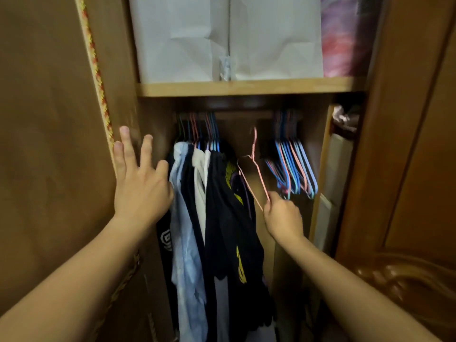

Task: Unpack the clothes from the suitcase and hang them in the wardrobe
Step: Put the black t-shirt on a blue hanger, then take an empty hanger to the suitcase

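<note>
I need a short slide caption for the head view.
Right hand grips a pink hanger in the wardrobe; open left hand touches the hung clothes.

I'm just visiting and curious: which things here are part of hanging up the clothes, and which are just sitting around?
Part of the job:
- pink hanger, gripped by the right hand
- hung clothes, beside the open left hand
- spare hangers on the rail

Just sitting around:
- white bags on the shelf
- pink bundle
</note>
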Tool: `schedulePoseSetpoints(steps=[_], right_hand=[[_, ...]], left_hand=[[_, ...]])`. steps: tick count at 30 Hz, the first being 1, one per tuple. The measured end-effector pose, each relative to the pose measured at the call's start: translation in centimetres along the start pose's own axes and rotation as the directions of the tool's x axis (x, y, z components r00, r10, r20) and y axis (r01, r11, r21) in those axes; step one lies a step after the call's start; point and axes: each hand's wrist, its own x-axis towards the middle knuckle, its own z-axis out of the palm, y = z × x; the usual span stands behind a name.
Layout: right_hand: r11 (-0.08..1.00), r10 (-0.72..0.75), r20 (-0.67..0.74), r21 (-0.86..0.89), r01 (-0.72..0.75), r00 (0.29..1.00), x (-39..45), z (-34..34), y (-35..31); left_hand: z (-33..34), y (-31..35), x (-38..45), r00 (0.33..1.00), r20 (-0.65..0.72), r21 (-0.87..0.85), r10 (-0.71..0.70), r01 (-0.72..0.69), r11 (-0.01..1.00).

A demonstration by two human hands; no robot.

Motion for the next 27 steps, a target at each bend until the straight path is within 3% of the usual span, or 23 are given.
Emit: schedulePoseSetpoints(steps=[3, 6, 9, 11, 14, 17, 19, 21, 24, 25, 27], right_hand=[[0.999, 0.053, 0.081, -0.006, -0.053, 0.995, -8.9, 1.0, 3.5], [0.98, 0.154, 0.181, 0.098, -0.174, 0.971, -19.7, 1.3, 6.2], [0.929, 0.274, 0.272, 0.175, -0.327, 0.923, -30.7, 1.2, 7.4], [0.836, 0.407, 0.303, 0.257, -0.485, 0.862, -37.7, 0.4, 7.3], [0.534, 0.654, 0.369, 0.394, -0.748, 0.661, -47.9, -2.5, 6.9], [0.137, 0.776, 0.499, 0.465, -0.875, 0.386, -57.7, -8.5, 6.5], [-0.15, 0.783, 0.584, 0.512, -0.846, 0.215, -63.3, -13.7, 6.3], [-0.321, 0.773, 0.625, 0.532, -0.783, 0.107, -67.9, -18.6, 5.9], [-0.472, 0.75, 0.661, 0.55, -0.689, 0.013, -74.2, -23.9, 5.3], [-0.479, 0.737, 0.676, 0.532, -0.698, 0.011, -76.0, -25.1, 5.0], [-0.377, 0.71, 0.704, 0.412, -0.829, 0.027, -79.5, -26.9, 4.7]], left_hand=[[2.7, 2.3, -3.6, 0.991, 0.046, -0.138, 0.124, -0.116, 0.984], [6.2, 7.0, -9.4, 0.952, 0.11, -0.32, 0.287, -0.239, 0.917], [8.9, 13.6, -18.3, 0.873, 0.308, -0.548, 0.378, -0.162, 0.821], [9.3, 17.7, -25.2, 0.73, 0.498, -0.631, 0.468, -0.065, 0.773], [9.7, 22.4, -35.2, 0.414, 0.678, -0.682, 0.607, 0.046, 0.73], [8.7, 26.0, -42.5, 0.245, 0.65, -0.726, 0.72, -0.083, 0.683], [7.0, 28.0, -45.9, 0.109, 0.641, -0.749, 0.759, -0.124, 0.651], [5.4, 29.7, -48.4, 0.042, 0.535, -0.811, 0.844, -0.256, 0.526], [3.2, 32.4, -51.3, -0.104, 0.326, -0.922, 0.94, -0.255, 0.291], [2.2, 33.3, -52.0, -0.179, 0.291, -0.939, 0.94, -0.242, 0.244], [-0.6, 35.2, -53.2, -0.332, 0.222, -0.951, 0.917, -0.283, 0.127]])
